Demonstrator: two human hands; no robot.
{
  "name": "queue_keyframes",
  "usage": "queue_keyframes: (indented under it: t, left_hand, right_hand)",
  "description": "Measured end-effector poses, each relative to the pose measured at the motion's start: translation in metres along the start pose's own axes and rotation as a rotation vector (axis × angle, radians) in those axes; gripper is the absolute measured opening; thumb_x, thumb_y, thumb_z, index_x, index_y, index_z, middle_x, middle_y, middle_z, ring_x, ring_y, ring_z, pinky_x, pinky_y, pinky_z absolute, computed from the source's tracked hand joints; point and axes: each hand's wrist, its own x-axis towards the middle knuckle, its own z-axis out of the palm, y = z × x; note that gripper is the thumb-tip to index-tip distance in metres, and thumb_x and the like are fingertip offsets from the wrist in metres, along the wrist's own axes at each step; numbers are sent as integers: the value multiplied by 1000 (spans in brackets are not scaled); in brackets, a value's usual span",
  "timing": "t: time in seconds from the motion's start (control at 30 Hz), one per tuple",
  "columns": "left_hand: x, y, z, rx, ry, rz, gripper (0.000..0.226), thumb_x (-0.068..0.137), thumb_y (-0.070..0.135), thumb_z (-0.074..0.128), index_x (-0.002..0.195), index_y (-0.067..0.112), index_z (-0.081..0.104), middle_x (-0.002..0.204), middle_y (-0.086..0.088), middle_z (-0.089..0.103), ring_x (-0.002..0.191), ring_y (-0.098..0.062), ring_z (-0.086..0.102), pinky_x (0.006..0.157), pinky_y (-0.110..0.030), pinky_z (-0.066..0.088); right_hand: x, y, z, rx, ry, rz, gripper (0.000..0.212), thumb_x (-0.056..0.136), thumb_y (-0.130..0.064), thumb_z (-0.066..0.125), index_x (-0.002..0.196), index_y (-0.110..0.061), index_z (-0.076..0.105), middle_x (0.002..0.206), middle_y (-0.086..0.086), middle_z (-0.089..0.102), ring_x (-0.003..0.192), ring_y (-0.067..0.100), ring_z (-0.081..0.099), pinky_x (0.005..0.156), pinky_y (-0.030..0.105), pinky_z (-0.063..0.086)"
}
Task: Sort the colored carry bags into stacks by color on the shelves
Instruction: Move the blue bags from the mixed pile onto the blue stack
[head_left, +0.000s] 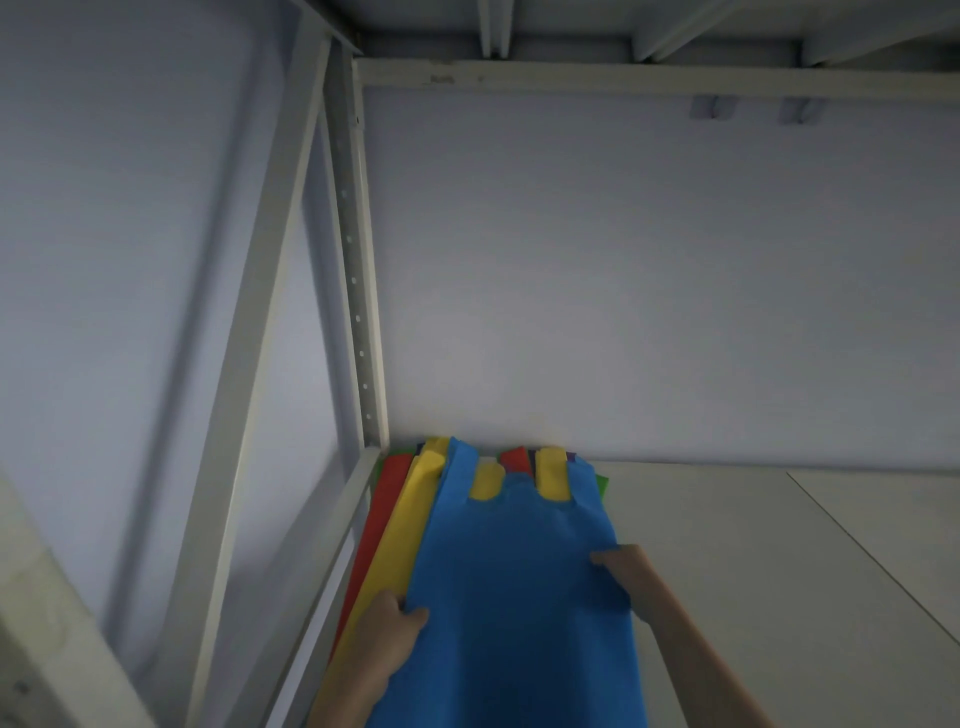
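Observation:
A blue carry bag (514, 582) lies on top of a mixed pile at the left end of a white shelf (753, 545). Under it show a yellow bag (410, 519), a red bag (382, 514), and slivers of green (602, 486) and purple at the far end. My left hand (397, 629) pinches the blue bag's left edge, thumb on top. My right hand (621, 569) pinches its right edge. Both forearms reach in from the bottom of the view.
A perforated white upright post (358, 291) stands at the shelf's back left corner, with a slanted brace (260, 322) in front. An upper shelf frame (623, 78) runs overhead. A pale wall closes the back.

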Motion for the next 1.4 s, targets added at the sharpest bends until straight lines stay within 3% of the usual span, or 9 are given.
queue_keyframes:
  t: [0.17, 0.33, 0.47, 0.6, 0.83, 0.97, 1.13, 1.27, 1.4]
  left_hand:
    - [-3, 0, 8, 109, 26, -26, 37, 96, 26, 47, 63, 15, 33, 61, 1, 29, 54, -11, 32, 53, -22, 25]
    - [-12, 13, 22, 80, -41, 43, 19, 98, 26, 42, 103, 9, 48, 105, -5, 55, 88, -18, 55, 74, -24, 44]
    - [-15, 36, 56, 94, -38, 112, 20, 99, 24, 40, 79, 22, 42, 85, 2, 48, 74, -12, 49, 72, -25, 42]
    - [-23, 74, 108, 40, -43, 178, 8, 100, 22, 38, 99, 17, 44, 84, 8, 47, 72, -6, 49, 74, -29, 49]
    - [-51, 135, 205, -65, 27, 285, 11, 99, 25, 39, 105, 16, 40, 92, 1, 50, 75, -14, 54, 71, -29, 46]
    - [-53, 116, 262, 130, -103, 61, 18, 98, 26, 40, 82, 19, 39, 86, 1, 47, 88, -18, 54, 85, -30, 44]
    - [-60, 116, 288, 285, -19, -17, 28, 95, 26, 41, 73, 12, 30, 96, -11, 56, 118, -24, 53, 93, -26, 40]
    - [-55, 116, 291, 298, -49, -48, 35, 95, 23, 40, 64, 18, 25, 70, 2, 35, 86, -21, 44, 74, -25, 32]
    - [-55, 116, 293, 299, -36, -35, 36, 95, 22, 40, 63, 19, 24, 67, 4, 29, 68, -12, 38, 70, -24, 27]
  right_hand:
    - [-6, 3, -6, -99, 73, -74, 35, 92, -22, 55, 110, 8, 50, 102, 17, 54, 99, 33, 56, 83, 40, 46]
    - [3, 6, -24, -175, 127, -169, 24, 93, -23, 51, 96, 1, 48, 89, 12, 48, 84, 25, 45, 69, 30, 35]
    - [18, 3, -61, -220, 183, -237, 21, 93, -18, 49, 77, -7, 41, 79, 7, 45, 83, 24, 43, 64, 29, 31]
    - [39, -4, -122, -320, 241, -281, 37, 92, -12, 49, 60, -14, 30, 63, 2, 37, 65, 23, 41, 53, 30, 27]
    - [68, -17, -245, -231, 285, -444, 21, 93, -13, 49, 73, -12, 48, 72, 6, 48, 84, 24, 45, 71, 28, 30]
    - [100, 43, -279, -417, 152, -215, 31, 94, -14, 49, 114, 10, 55, 113, 28, 60, 99, 34, 57, 75, 33, 37]
    - [117, 71, -294, -441, 53, -102, 30, 94, -15, 50, 112, 6, 59, 99, 17, 60, 91, 28, 56, 70, 27, 36]
    - [119, 65, -293, -436, 37, -122, 26, 94, -14, 47, 110, 5, 57, 97, 15, 55, 84, 24, 48, 66, 27, 35]
    - [121, 64, -294, -417, 46, -98, 14, 91, -10, 47, 79, -4, 51, 81, 11, 51, 76, 23, 46, 61, 27, 31]
